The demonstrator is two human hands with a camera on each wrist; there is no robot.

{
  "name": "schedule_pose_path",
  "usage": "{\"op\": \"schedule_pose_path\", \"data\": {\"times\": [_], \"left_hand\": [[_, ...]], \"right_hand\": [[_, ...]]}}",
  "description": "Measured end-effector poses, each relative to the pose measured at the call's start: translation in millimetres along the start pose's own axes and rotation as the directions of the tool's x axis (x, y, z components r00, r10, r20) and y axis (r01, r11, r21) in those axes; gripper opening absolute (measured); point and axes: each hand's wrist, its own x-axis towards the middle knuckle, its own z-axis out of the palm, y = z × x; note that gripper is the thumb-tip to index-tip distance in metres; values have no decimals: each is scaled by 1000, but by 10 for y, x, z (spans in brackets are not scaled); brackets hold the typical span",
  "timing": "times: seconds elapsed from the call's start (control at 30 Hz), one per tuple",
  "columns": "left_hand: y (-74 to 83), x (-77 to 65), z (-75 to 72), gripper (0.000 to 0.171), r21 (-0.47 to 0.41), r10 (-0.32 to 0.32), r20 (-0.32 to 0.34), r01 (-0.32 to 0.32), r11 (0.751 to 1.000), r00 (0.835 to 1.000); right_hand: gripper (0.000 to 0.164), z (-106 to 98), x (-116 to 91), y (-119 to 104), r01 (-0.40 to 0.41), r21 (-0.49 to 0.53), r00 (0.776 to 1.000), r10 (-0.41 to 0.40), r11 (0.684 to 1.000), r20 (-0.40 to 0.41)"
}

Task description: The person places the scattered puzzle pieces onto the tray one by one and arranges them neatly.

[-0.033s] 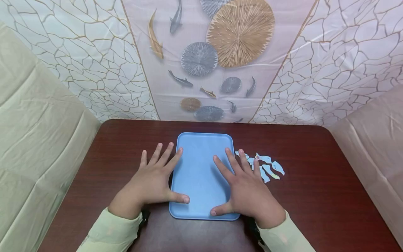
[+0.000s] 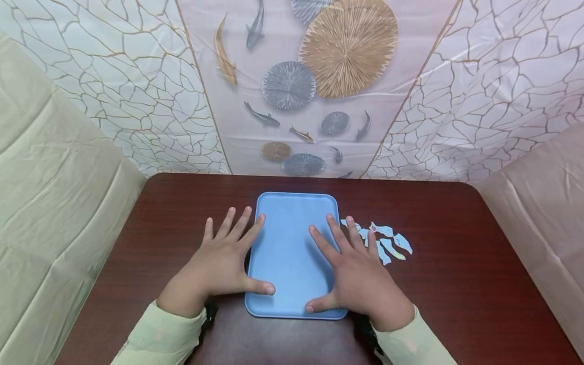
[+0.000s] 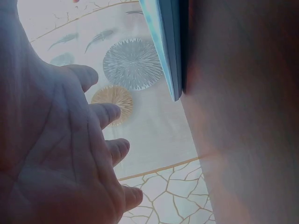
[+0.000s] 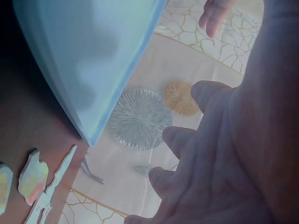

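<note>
A light blue rectangular tray [image 2: 287,253] lies on the table with its long sides running away from me. My left hand [image 2: 219,266] is spread over its left edge, thumb above the near left part. Over the near right part is my right hand [image 2: 362,279], its fingers also spread and straight. Neither hand holds anything. The right wrist view shows a hand's shadow on the tray and a gap below the palm. Several flat, irregular pale blue pieces [image 2: 402,243] lie right of the tray, some partly hidden by the right fingers. Yellow and reddish marks show on one piece [image 4: 33,179].
The dark reddish-brown table [image 2: 456,284] has rounded far corners. Behind it hangs a patterned cloth [image 2: 283,126] with fish and round shapes. Beige padded panels stand at the left [image 2: 55,213] and right [image 2: 543,213] sides.
</note>
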Motion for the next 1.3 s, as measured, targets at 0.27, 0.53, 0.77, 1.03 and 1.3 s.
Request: {"op": "schedule_pose_path", "data": {"times": [0.27,0.53,0.77,1.03,1.3], "left_hand": [[34,-35,-44,148,-17,9,-4,-9,1000,1000],[17,-47,-104,145,-55,39,-22,-40,998,999],[-30,-49,-170,140,-183,62,0,-60,981,998],[-55,14,-170,136,-233,57,21,-51,971,998],[-158,115,-70,129,-230,5,51,7,973,999]], "right_hand": [[156,-89,-49,17,-10,5,1000,11,1000,-10],[155,-221,-92,214,-59,56,998,60,997,-14],[156,-351,-114,463,-123,96,992,123,988,10],[156,-415,-156,743,-195,146,980,189,970,54],[154,-412,-134,1002,-214,142,976,207,966,61]]}}
